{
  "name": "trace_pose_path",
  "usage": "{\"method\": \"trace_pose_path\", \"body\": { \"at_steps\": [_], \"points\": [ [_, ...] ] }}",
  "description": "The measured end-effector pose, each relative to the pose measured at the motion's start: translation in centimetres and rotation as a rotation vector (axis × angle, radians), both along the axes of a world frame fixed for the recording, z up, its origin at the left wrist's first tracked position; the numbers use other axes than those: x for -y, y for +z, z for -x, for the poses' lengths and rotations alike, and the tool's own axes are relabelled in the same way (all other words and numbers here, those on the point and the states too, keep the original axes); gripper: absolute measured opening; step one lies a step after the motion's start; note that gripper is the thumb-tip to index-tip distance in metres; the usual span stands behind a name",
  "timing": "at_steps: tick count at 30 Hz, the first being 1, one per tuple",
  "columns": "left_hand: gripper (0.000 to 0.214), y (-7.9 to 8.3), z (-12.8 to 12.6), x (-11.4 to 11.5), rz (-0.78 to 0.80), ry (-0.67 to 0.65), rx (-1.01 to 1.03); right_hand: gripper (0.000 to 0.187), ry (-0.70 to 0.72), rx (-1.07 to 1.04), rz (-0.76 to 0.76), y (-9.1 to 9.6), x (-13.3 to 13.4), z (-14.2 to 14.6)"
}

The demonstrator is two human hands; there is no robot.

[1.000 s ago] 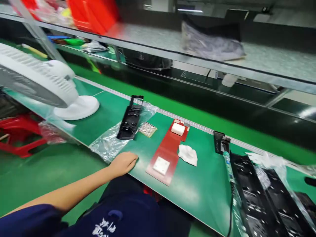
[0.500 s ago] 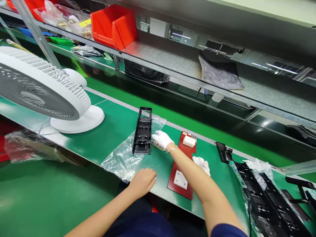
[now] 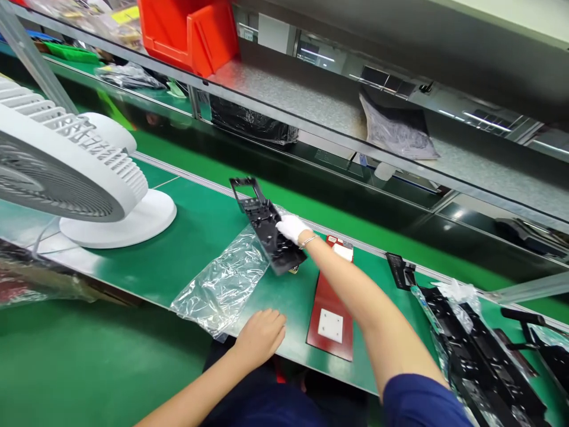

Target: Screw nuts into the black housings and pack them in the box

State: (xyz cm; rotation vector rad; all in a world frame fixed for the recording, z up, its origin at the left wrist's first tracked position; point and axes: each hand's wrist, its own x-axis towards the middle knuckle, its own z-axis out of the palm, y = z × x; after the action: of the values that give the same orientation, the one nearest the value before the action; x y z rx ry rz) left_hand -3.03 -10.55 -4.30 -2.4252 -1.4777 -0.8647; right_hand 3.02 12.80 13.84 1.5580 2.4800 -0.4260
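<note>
My right hand, in a white glove, grips a long black plastic frame by its right side. The frame is tilted above the bench, with the rectangular opening at its far end. My bare left hand rests at the bench's front edge, fingers loosely curled, with nothing seen in it. A clear plastic bag lies flat between the frame and the front edge. Partly hidden below the frame is a small part whose kind I cannot make out. Under my right forearm lies a red board bearing white blocks.
A white fan stands on the green bench at left. More black frames lie in plastic at right, near a dark flat part. Above runs a metal shelf with a red bin.
My right hand has lifted the black frame off the plastic bag and turned it, its near end swinging right. My left hand has stayed nearly in place. The view has shifted slightly.
</note>
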Motion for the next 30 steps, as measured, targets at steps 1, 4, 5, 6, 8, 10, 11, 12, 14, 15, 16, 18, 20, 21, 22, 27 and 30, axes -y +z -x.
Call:
{"method": "trace_pose_path", "body": {
  "at_steps": [1,4,5,6,8,10,11,12,14,15,16,18,20,21,22,27,30],
  "points": [
    [0.018,0.0,0.0,0.0,-0.006,-0.003,0.0,0.051,0.012,0.027,-0.028,1.6,-0.5,-1.5],
    [0.02,0.2,0.2,0.1,-0.019,-0.021,0.013,0.045,0.018,0.123,-0.157,6.9,-1.2,-6.8],
    [0.02,0.3,0.3,0.1,-0.021,-0.031,0.02,0.045,0.018,0.152,-0.193,8.6,-1.1,-8.6],
    [0.02,0.3,0.4,0.1,-0.022,-0.043,0.03,0.044,0.019,0.186,-0.219,10.1,-0.8,-10.4],
    [0.02,0.5,0.6,0.1,-0.023,-0.061,0.045,0.042,0.064,0.297,-0.256,12.3,0.1,-13.6],
    [0.02,0.6,0.7,0.0,-0.042,-0.074,0.048,0.04,0.17,0.45,-0.26,13.3,1.3,-16.2],
    [0.02,0.7,0.7,-0.1,-0.056,-0.078,0.043,0.038,0.236,0.524,-0.245,13.3,1.8,-17.2],
    [0.019,0.7,0.7,-0.1,-0.07,-0.079,0.036,0.037,0.3,0.582,-0.22,13.0,2.2,-18.1],
    [0.019,0.9,0.7,-0.2,-0.086,-0.082,0.017,0.035,0.414,0.637,-0.153,11.9,2.7,-19.5],
    [0.019,1.0,0.7,-0.2,-0.085,-0.082,0.008,0.035,0.461,0.648,-0.125,11.1,2.8,-19.9],
    [0.019,1.0,0.7,-0.2,-0.08,-0.079,-0.001,0.036,0.498,0.649,-0.108,10.2,2.8,-20.2],
    [0.02,1.1,0.8,-0.2,-0.069,-0.077,-0.012,0.037,0.538,0.635,-0.097,8.5,2.5,-20.4],
    [0.02,1.2,0.8,-0.1,-0.049,-0.067,-0.022,0.037,0.557,0.62,-0.093,7.1,1.9,-20.1],
    [0.021,1.2,0.8,-0.1,-0.038,-0.063,-0.027,0.037,0.576,0.616,-0.086,6.5,1.6,-19.8],
    [0.021,1.3,0.8,-0.1,-0.027,-0.059,-0.034,0.037,0.596,0.614,-0.076,6.0,1.3,-19.5],
    [0.016,1.4,0.9,0.0,-0.026,-0.051,-0.07,0.031,0.656,0.582,-0.022,4.0,-0.4,-17.8],
    [0.015,1.5,0.9,0.0,-0.021,-0.053,-0.095,0.033,0.689,0.562,-0.023,2.8,-1.1,-16.9]
  ]
}}
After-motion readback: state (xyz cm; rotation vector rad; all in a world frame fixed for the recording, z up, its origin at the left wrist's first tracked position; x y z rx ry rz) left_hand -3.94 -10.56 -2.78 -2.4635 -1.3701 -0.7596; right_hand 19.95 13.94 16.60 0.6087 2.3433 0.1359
